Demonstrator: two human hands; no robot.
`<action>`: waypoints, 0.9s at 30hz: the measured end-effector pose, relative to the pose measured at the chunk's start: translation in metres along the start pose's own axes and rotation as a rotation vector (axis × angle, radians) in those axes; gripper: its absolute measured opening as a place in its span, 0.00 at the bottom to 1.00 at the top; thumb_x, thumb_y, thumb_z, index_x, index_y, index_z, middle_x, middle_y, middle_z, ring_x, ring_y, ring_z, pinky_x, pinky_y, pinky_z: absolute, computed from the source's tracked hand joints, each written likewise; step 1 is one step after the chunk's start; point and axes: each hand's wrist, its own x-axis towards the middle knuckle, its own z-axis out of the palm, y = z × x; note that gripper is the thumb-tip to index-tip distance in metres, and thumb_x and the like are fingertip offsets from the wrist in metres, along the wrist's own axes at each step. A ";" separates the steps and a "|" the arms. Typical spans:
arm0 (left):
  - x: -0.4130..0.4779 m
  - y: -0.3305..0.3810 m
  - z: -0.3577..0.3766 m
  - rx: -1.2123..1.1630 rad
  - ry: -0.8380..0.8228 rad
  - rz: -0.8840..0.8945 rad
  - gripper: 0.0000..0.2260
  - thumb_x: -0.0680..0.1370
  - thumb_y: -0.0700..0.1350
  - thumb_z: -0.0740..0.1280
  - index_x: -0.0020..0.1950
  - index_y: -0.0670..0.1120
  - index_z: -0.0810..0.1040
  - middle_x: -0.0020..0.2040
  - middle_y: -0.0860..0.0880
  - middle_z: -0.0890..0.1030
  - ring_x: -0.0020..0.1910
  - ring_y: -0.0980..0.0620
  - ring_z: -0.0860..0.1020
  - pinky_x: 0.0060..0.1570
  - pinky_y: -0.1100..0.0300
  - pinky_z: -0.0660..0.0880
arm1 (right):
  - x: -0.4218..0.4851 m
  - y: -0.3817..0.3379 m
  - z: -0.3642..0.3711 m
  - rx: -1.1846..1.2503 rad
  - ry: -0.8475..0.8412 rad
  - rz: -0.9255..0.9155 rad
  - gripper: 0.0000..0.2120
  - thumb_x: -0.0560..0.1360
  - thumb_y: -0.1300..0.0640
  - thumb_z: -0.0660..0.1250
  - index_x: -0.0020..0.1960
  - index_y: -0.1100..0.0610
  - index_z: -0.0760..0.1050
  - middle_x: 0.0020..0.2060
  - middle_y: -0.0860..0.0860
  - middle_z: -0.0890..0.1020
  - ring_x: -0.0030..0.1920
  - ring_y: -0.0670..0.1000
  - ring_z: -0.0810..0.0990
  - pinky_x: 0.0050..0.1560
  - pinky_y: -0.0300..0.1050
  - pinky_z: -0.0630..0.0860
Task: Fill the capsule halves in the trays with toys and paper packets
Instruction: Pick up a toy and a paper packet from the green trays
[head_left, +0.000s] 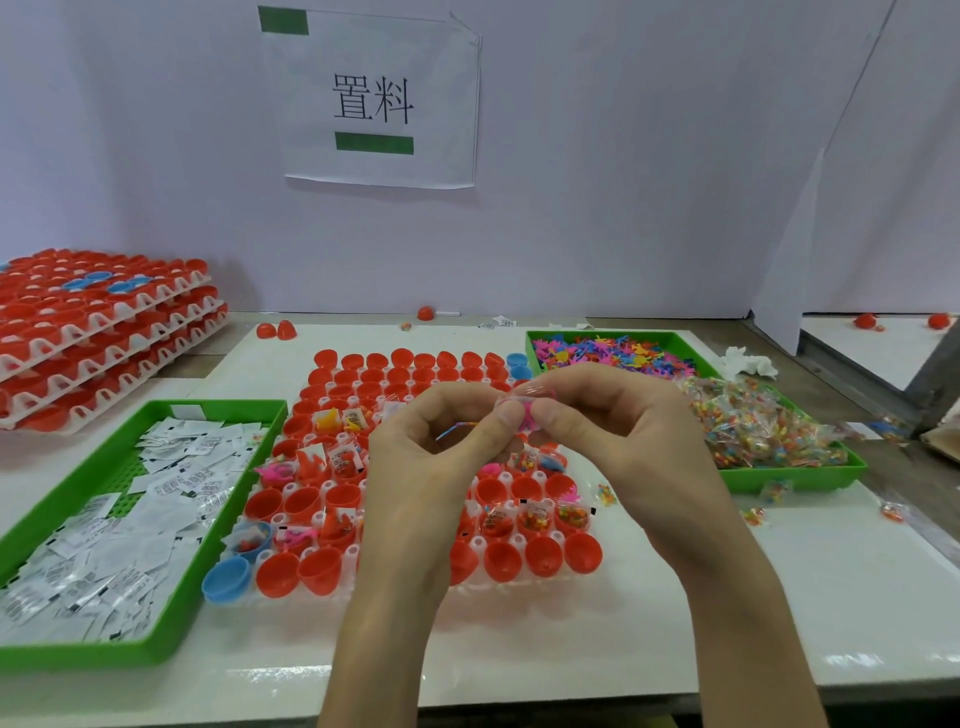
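A white tray (353, 558) of red capsule halves (283, 574), with a few blue ones (226, 579), lies in the middle of the table. Several halves hold toys and packets. Above the tray my left hand (431, 452) and my right hand (608, 431) meet, and together they pinch a small clear packet with a pink toy (524, 415) between thumbs and fingertips. A green bin of white paper packets (104, 525) sits at the left. A green bin at the right holds coloured toys (608, 353) at the back and clear bead packets (753, 426) at the front.
A stack of trays with red capsule halves (98, 332) stands at the back left. Loose red halves (275, 330) lie near the wall, under a paper sign (374, 98). Stray bead packets (753, 514) lie on the table at the right, a crumpled tissue (743, 361) behind them.
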 end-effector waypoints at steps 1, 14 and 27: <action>0.000 0.000 0.000 -0.005 0.000 0.001 0.10 0.67 0.51 0.75 0.44 0.48 0.86 0.38 0.50 0.84 0.38 0.52 0.83 0.42 0.64 0.80 | 0.000 0.000 0.000 0.007 -0.004 -0.001 0.08 0.72 0.55 0.71 0.50 0.54 0.84 0.43 0.48 0.87 0.47 0.47 0.86 0.47 0.35 0.80; -0.002 0.005 -0.003 -0.104 0.039 0.046 0.10 0.65 0.52 0.76 0.39 0.47 0.85 0.37 0.47 0.84 0.37 0.53 0.83 0.44 0.61 0.80 | 0.004 -0.002 0.010 0.120 -0.036 0.048 0.11 0.69 0.48 0.72 0.49 0.50 0.86 0.46 0.49 0.87 0.49 0.48 0.86 0.47 0.35 0.80; 0.011 0.025 -0.135 0.630 0.410 0.093 0.06 0.75 0.42 0.74 0.46 0.53 0.81 0.41 0.55 0.83 0.40 0.56 0.82 0.39 0.66 0.75 | 0.097 0.003 0.098 -0.317 -0.246 -0.085 0.04 0.73 0.53 0.76 0.47 0.51 0.85 0.38 0.42 0.85 0.40 0.36 0.82 0.39 0.26 0.75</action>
